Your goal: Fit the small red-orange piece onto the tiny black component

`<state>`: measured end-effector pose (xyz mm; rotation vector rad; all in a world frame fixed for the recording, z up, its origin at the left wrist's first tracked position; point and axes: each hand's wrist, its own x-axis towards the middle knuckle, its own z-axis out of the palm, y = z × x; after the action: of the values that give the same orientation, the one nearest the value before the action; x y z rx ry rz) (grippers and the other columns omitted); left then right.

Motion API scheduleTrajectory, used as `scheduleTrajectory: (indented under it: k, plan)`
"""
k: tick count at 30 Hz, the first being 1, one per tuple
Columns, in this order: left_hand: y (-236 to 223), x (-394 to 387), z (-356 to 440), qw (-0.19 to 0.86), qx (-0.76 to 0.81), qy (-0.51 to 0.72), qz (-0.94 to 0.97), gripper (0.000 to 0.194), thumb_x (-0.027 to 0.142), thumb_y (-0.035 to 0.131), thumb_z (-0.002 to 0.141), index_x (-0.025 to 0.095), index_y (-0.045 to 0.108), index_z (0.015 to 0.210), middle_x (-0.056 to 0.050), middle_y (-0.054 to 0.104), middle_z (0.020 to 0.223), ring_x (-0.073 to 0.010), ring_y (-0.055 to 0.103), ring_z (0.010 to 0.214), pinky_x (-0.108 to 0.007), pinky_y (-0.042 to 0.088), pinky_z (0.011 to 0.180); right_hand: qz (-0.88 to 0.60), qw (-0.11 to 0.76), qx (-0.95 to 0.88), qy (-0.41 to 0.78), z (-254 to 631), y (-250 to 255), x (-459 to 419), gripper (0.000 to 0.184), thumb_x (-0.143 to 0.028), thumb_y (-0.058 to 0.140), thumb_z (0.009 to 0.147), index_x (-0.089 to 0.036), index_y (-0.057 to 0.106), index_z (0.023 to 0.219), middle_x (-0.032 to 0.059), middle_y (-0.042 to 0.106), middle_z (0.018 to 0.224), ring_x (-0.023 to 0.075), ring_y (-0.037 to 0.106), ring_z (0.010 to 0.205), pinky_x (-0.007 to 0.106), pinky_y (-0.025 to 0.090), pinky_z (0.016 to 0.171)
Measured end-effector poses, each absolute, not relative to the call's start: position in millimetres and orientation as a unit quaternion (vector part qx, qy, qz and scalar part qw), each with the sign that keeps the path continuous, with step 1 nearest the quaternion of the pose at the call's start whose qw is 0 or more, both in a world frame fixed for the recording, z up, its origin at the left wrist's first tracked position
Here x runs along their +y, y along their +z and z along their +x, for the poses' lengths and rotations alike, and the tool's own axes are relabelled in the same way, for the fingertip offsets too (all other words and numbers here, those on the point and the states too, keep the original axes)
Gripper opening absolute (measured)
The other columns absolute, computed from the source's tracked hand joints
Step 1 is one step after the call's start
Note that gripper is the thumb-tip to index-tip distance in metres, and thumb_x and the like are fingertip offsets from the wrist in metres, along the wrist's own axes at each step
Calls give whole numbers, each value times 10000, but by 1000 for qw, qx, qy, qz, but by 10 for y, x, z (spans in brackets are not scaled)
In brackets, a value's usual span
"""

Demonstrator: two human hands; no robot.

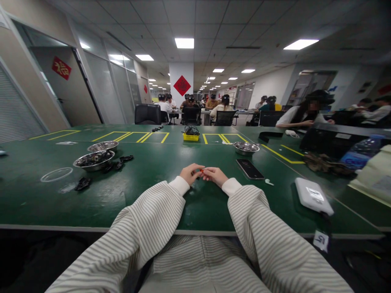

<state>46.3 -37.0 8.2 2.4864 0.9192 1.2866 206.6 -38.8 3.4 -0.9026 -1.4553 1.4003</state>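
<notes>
My left hand (191, 174) and my right hand (215, 175) meet just above the green table (159, 203), thumbs and fingers pinched together. Between the fingertips shows a small orange-red piece (202, 171) with something dark beside it; its kind is too small to make out. Both hands are closed on it. A phone (249, 169) lies to the right of my right hand, with a white earbud (269, 182) beyond it. Left of my hands, several black parts (118, 164) lie beside a metal bowl (94, 167) that holds dark pieces.
A second metal bowl (103, 146) stands behind the left one. Another bowl (246, 149) with parts sits at the right. A yellow box (191, 137) holds black cables. A white device (313, 196), a water bottle (362, 152) and a clear lid (56, 175) also lie about. Several people sit farther back.
</notes>
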Motion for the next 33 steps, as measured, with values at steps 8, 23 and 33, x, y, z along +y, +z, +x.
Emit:
scheduleTrajectory:
  k: [8, 23, 33]
  plan:
    - [102, -397, 463, 96, 311, 423, 846, 285, 246, 496, 739, 179, 537, 1013, -26, 576, 904, -55, 465, 548, -190, 435, 581, -365, 455, -538, 609, 2083, 54, -387, 234, -308, 690, 552, -136, 614, 691, 6, 606, 584, 64, 529, 499, 173, 415, 485]
    - [9, -216, 437, 41, 370, 293, 881, 233, 146, 513, 685, 159, 583, 907, -22, 563, 791, -96, 509, 687, -202, 446, 647, -477, 427, -504, 580, 2151, 74, -341, 31, -76, 644, 617, -93, 625, 634, 26, 620, 542, 51, 558, 459, 114, 473, 456]
    - [-11, -251, 425, 39, 301, 369, 879, 248, 130, 515, 675, 161, 562, 917, -6, 561, 755, -77, 514, 630, -189, 458, 619, -469, 388, -544, 577, 2167, 49, -317, 46, -137, 628, 647, -98, 624, 623, 22, 624, 531, 55, 548, 431, 118, 459, 415]
